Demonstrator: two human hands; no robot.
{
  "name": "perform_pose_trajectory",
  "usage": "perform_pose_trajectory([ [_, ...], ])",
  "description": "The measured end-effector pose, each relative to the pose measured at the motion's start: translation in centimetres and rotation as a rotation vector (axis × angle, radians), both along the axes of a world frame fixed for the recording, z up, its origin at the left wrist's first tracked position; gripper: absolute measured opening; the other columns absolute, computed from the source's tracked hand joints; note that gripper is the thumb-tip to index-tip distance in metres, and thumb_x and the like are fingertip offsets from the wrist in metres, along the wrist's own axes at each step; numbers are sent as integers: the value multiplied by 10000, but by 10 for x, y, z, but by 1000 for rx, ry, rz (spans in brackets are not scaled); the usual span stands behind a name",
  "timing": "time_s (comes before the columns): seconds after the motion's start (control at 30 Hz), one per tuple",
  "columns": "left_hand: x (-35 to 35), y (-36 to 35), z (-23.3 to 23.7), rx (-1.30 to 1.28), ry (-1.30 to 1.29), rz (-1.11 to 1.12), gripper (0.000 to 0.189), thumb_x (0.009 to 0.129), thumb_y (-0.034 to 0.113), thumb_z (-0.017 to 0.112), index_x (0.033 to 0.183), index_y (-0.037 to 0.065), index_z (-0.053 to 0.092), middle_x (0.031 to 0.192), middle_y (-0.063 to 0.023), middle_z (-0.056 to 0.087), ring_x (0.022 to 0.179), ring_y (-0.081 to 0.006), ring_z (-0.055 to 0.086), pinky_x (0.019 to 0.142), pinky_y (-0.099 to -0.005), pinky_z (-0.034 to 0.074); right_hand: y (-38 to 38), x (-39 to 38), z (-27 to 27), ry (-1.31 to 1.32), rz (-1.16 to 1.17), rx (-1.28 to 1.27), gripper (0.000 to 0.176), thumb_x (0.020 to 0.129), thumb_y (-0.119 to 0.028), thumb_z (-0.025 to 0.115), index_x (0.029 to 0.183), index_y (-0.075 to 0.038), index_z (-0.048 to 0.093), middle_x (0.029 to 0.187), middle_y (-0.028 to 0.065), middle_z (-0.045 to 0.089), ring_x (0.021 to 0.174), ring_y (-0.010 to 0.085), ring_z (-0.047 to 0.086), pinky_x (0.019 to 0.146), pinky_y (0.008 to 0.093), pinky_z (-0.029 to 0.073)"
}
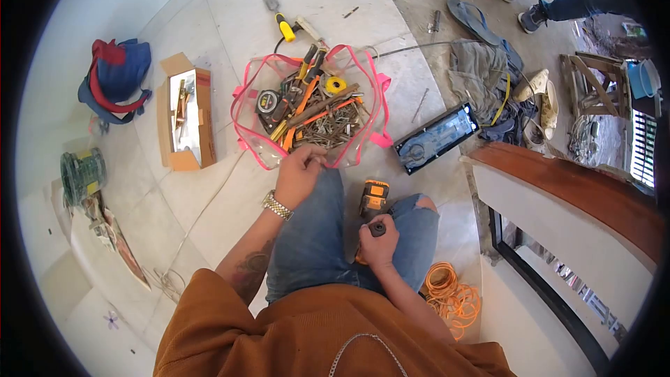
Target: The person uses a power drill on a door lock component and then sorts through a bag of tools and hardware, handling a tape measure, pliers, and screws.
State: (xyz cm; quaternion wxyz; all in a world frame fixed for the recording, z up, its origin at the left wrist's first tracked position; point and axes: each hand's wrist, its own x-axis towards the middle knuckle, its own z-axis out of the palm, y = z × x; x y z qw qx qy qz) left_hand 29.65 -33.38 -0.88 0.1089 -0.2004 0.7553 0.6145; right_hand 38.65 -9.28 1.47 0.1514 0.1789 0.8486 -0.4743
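Left hand (300,173) pinches the near pink rim of the clear tool bag (246,108), fingers curled, keeping its mouth spread (tape measure (268,101), nails (335,132) showing). Right hand (379,241) wraps closed round the cordless drill (374,197), steadying it between the knees (419,208).

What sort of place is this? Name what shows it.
Probably an indoor renovation site: the left hand grips a tool bag full of screws, the right hand holds a cordless drill, and orange cable lies coiled on the tiled floor.
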Motion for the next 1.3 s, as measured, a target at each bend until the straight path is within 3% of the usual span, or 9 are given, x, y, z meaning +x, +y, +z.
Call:
perform_pose_trajectory([
  [0.2,71,-37,-2,-294,-84,170,132,927,58,625,1004,0,715,793,-85,723,723,-157,678,672,-317,536,0,0,-3,-13,-43,-45,170,795,-92,726,860,-47,576,674,71,614,640,167,640,636,341,520],
  [0.33,199,-71,-75,-64,-639,417,211,959,152,581,907,9,727,821,-120,732,732,-202,701,707,-346,556,1,-1,-3,-47,-35,-100,156,807,-62,709,856,-46,561,687,52,606,647,134,616,636,314,513],
  [0.4,350,-103,-200,-581,-146,-556,214,902,187,651,944,-5,737,875,-146,746,777,-269,730,709,-375,583,-2,-3,1,29,2,-64,156,806,-40,689,862,-38,544,724,48,582,670,138,603,658,307,499],
  [0.43,355,-87,-173,-280,-620,-479,277,913,256,653,966,-1,744,965,-183,753,905,-341,728,800,-439,571,-2,-2,0,28,11,-71,156,806,-40,689,862,-38,544,724,48,582,670,138,603,658,307,499],
  [0.47,384,-75,-167,-305,-483,-631,315,933,294,622,961,4,743,995,-210,747,958,-405,701,876,-494,543,-1,-1,-1,34,5,-88,154,811,-41,689,861,-39,543,729,41,583,667,129,587,651,305,497],
  [0.53,499,-44,-226,67,-495,-339,342,948,309,590,967,4,744,1046,-245,737,1009,-438,692,910,-516,533,2,0,-6,33,0,-100,153,816,-42,689,860,-39,542,734,35,584,664,121,571,644,303,496],
  [0.77,455,-11,-158,147,-859,-264,339,954,301,581,976,7,747,1059,-248,736,1023,-439,692,918,-515,534,17,4,-28,48,-5,-140,107,858,9,635,891,-20,537,768,57,637,701,135,638,685,286,516],
  [1.1,420,-56,-162,-122,-716,-530,336,962,290,567,988,10,751,1076,-254,735,1043,-441,692,928,-514,535,3,-7,4,33,-39,-85,123,830,-24,665,841,-21,543,740,30,569,678,126,559,667,297,477],
  [1.3,179,-84,-44,-579,-298,-39,208,932,134,606,1068,42,734,1009,-230,732,962,-421,699,850,-484,561,8,-3,-5,33,-81,-155,129,831,-32,660,859,-33,534,728,33,571,653,121,581,640,298,483],
])
